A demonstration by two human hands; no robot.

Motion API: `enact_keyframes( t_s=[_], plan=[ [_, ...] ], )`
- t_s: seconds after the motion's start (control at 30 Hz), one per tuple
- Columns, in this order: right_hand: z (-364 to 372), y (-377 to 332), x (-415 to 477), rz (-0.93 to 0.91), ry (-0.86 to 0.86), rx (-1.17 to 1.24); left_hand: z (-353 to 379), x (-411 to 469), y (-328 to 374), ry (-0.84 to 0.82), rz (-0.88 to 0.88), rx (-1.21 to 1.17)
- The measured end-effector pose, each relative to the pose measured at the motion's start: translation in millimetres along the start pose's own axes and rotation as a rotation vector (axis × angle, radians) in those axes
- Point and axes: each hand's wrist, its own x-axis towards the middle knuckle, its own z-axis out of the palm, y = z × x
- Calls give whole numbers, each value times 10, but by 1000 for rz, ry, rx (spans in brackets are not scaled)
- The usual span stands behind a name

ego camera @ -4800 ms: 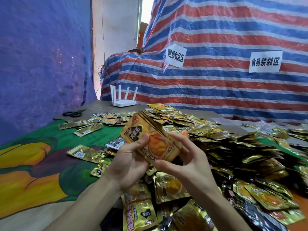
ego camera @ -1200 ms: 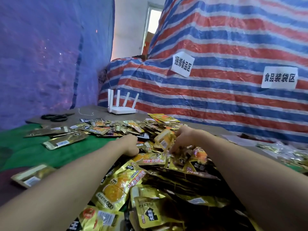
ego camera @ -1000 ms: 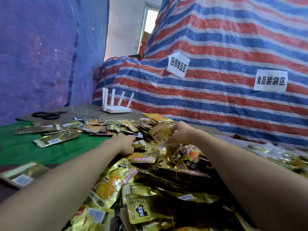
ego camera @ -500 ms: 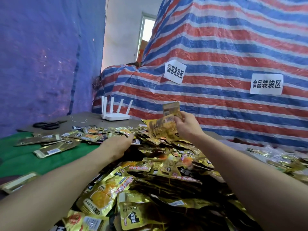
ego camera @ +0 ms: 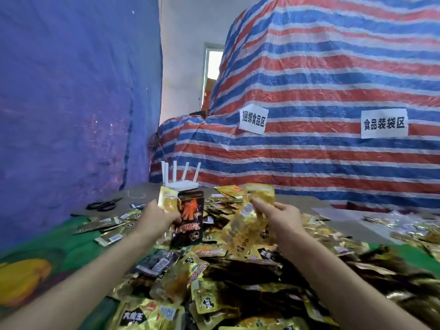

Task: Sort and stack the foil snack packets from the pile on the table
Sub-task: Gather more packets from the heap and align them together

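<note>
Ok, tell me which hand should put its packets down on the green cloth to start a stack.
Left, probably. The left hand grips a black packet nearest the green cloth; the right hand holds a bunch of gold packets over the pile, farther from it.

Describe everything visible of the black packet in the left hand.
The black packet is a glossy, rectangular foil pouch printed with an orange-red image and reddish lettering, which is too blurred to read. It is held near upright above the pile, front toward the camera. The left hand grips its left edge, with a gold packet behind it.
</note>
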Motion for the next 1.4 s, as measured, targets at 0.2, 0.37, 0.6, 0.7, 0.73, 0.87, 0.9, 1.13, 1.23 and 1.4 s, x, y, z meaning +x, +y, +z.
enact_keyframes(
  t_s=[0.2,0.37,0.6,0.7,0.73,0.87,0.9,1.13,1.23,1.4],
  plan=[
    [-1,37,-634,-176,68,-39,7,-964,147,-16,-85,-208],
    [36,312,-1000,-218,128,-153,66,-1414,194,-40,-82,-166],
    [306,415,-1229,-173,197,-75,258,-1583,137,83,54,113],
    [372,462,-1330,-182,92,-2,315,-1633,96,59,57,154],
    [385,504,-1360,-179,55,21,317,-1643,84,58,56,149],
    [401,613,-1464,-149,-99,49,325,-1694,46,-3,117,72],
    [392,619,-1471,-148,-115,40,326,-1710,38,-18,118,55],
    [211,586,-1397,-206,-95,136,246,-1624,43,79,113,-156],
    [144,560,-1399,-189,-135,217,226,-1562,40,137,70,-248],
    [165,487,-1450,-196,-278,323,234,-1496,16,59,-46,-347]
  ],
)
